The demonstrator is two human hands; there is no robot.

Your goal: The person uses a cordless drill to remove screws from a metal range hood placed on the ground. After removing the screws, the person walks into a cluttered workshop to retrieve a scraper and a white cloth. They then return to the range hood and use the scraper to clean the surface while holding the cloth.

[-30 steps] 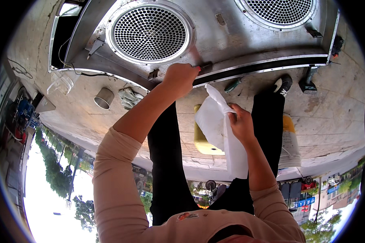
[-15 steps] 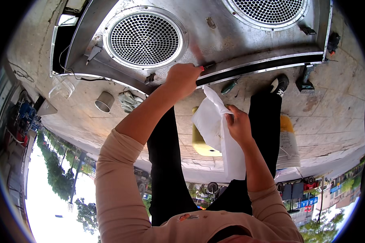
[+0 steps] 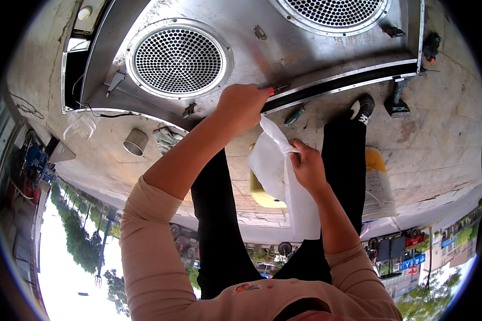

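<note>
My left hand (image 3: 242,107) is closed round a small tool with a red handle (image 3: 271,91) and a thin dark tip. It is over the near edge of a stainless steel hood panel (image 3: 241,59) with round perforated filters (image 3: 178,59). The tip points right along the panel's inner edge; its exact kind is too small to tell. My right hand (image 3: 308,165) pinches a white sheet (image 3: 273,160), which hangs down between my legs. The sheet's upper corner reaches just below my left hand; whether the left fingers grip it is hidden.
On the pale tiled floor lie a green-handled screwdriver (image 3: 295,115), a cordless drill (image 3: 397,101), grey gloves (image 3: 166,139) and a metal cup (image 3: 136,142). A yellow container (image 3: 260,192) stands behind the sheet, a white and yellow bucket (image 3: 379,184) beside my right leg.
The view has shifted a little, so the panel sits further left. The sheet's upper corner has come close to my left hand. Both hands keep their hold.
</note>
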